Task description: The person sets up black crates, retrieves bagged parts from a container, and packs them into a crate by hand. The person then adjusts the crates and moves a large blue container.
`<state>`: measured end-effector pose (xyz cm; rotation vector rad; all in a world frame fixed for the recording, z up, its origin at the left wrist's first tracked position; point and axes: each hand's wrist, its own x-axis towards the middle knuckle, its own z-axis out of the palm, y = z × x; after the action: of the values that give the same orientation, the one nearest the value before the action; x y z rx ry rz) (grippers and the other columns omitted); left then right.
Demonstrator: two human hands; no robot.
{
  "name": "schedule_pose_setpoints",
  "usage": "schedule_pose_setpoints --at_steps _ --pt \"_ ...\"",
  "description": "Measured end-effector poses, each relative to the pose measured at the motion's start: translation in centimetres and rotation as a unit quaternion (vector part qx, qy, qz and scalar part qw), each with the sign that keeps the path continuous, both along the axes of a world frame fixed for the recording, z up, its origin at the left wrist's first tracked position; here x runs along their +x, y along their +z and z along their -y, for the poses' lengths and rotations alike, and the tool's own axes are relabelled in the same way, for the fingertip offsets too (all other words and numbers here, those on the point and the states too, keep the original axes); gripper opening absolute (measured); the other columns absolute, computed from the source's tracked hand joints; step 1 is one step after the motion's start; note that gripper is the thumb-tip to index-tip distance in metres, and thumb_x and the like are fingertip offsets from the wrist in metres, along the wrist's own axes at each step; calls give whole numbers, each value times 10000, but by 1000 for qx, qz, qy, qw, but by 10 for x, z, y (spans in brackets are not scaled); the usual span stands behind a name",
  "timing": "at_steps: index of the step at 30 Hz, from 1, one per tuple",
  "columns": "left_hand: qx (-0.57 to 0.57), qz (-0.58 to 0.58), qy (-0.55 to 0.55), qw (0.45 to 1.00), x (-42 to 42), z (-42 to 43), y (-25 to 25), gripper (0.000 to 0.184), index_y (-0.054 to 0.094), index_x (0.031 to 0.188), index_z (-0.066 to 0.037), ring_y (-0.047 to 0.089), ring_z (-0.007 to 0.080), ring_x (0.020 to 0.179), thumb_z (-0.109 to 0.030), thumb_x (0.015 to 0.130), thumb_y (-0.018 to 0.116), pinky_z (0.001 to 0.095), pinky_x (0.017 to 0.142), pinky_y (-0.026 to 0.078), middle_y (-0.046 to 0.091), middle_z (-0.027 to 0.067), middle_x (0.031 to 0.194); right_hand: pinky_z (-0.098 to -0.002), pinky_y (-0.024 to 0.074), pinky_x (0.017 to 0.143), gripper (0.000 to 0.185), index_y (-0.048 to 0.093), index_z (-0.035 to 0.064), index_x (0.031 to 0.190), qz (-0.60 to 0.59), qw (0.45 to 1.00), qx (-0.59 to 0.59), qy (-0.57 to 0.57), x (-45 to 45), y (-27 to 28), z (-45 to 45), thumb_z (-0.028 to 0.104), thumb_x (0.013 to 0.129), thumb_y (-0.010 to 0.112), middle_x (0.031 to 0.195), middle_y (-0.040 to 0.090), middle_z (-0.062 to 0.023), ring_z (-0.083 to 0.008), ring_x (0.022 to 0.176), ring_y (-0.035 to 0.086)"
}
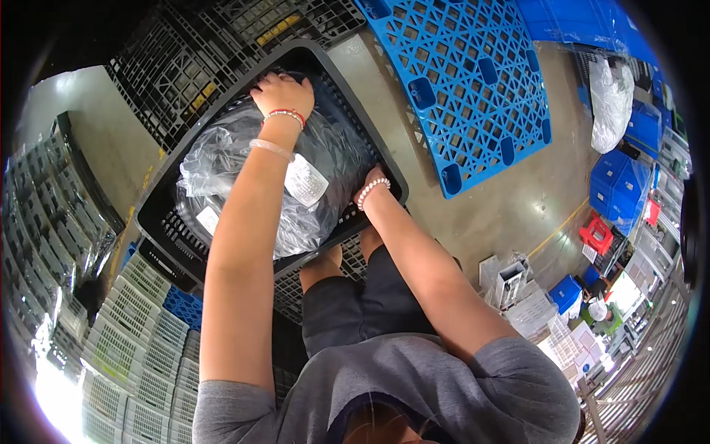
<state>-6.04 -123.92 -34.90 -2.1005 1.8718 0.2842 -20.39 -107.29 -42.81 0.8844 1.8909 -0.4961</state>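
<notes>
Inside the crate (364,126), slick bags (333,152) could escape my left hand (286,96) and right hand (373,179); I cannot tell either grip's hold.

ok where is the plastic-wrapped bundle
Left of centre in the head view, the plastic-wrapped bundle lies in the black crate, left hand at its far end, right hand beside it.

A blue pallet (473,90) and red stool (596,234) sit apart.

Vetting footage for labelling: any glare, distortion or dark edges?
Head view: fisheye bowing, visible in the blue pallet; head view: black corners; head view: blown-out glare lower left, milder highlights on the plastic-wrapped bundle.
</notes>
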Motion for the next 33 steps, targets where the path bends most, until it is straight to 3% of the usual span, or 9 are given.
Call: schedule_pose_setpoints --at_steps 5,8,10,16,18,21,26,30,33 --pt "-108 4 -38 993 10 -16 -17 507 527 1108 -31 515 294 1008 -440 843 388 482 882 355 560 140 1056 -315 202 1035 557 348 62 1303 20 998 -66 11 -5 -13 -10 429 892 267 1371 332 -33 -178 1255 305" --pt "-54 -79 -27 995 15 -20 1 474 553 1045 -10 515 300 1007 -412 839 409 497 922 310 568 156 1032 -314 166 1063 561 328 51 1316 100 980 -174 -15 -12 -27 -22 422 907 231 1385 313 -42 -185 1279 279" --pt "-82 -84 -25 993 19 -30 12 419 568 986 -20 539 285 949 -388 832 441 466 888 346 584 142 975 -320 153 1056 737 237 68 1360 209 938 -274 -36 -7 -10 -21 580 833 286 1395 292 -51 -158 1298 229" --pt "-192 -191 -79 959 51 -59 45 372 562 1022 -23 537 288 939 -334 834 484 378 827 404 587 132 984 -309 176 1052 715 291 24 1329 142 974 -171 -44 26 99 -13 552 847 319 1397 286 -65 -209 1258 307" --pt "-188 -232 -74 952 62 -62 60 352 558 1028 -6 534 305 940 -293 830 511 375 838 405 581 151 1012 -317 201 1042 674 300 -19 1307 10 967 -238 -91 41 128 -21 496 874 341 1385 294 -100 -227 1240 326" --pt "-198 -340 -98 914 69 -62 66 304 556 1011 27 535 314 940 -204 814 547 373 845 413 575 172 1027 -326 214 1041 601 305 -35 1292 17 940 -321 -113 41 145 -30 423 904 339 1360 313 -129 -240 1225 333" --pt "-221 -385 -116 889 63 -49 37 293 576 943 37 549 321 870 -207 781 575 363 793 440 599 168 952 -369 228 1037 465 349 20 1270 57 918 -365 -142 37 144 -31 334 929 301 1346 336 -89 -226 1214 332" --pt "-184 -375 -107 902 59 -42 10 280 578 977 14 545 301 929 -204 804 550 360 833 426 600 161 973 -336 203 1051 514 333 -33 1272 34 923 -368 -103 38 108 -35 343 923 312 1350 328 -126 -234 1220 334" --pt "-178 -364 -116 907 50 -37 -2 254 585 964 -17 544 295 939 -209 799 553 371 850 413 604 138 983 -387 140 1066 549 262 22 1330 119 938 -311 -98 21 78 -31 379 914 280 1408 243 -96 -251 1284 241"
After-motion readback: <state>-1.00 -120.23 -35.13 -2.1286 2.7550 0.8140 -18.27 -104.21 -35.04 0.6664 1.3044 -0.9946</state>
